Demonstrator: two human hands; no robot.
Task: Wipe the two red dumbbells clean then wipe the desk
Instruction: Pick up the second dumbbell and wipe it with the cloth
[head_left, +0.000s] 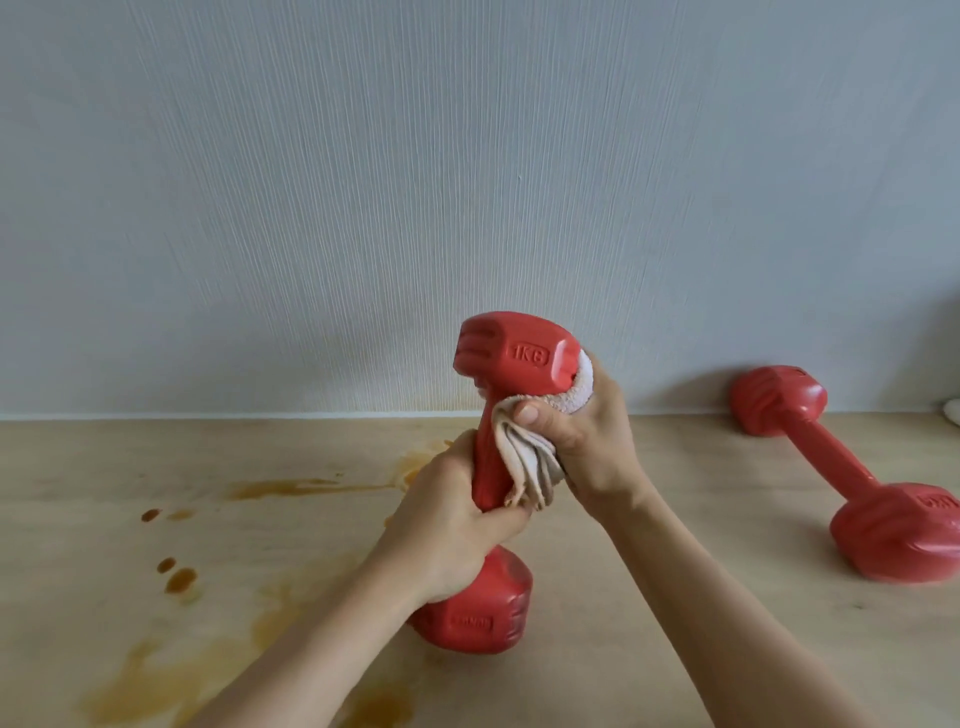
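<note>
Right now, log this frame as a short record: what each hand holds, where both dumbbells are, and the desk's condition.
left hand: gripping the handle of the held dumbbell, which stands upright, lower head on the desk
right hand: pressing a pale cloth against the upper head and handle
second dumbbell: lying on the desk at right, untouched, far end by the wall
desk: light wood, brown-orange spill on the left side, not yet wiped
wall: pale, textured

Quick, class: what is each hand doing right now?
Left hand: closed around the handle of the upright dumbbell.
Right hand: closed on the cloth.
</note>
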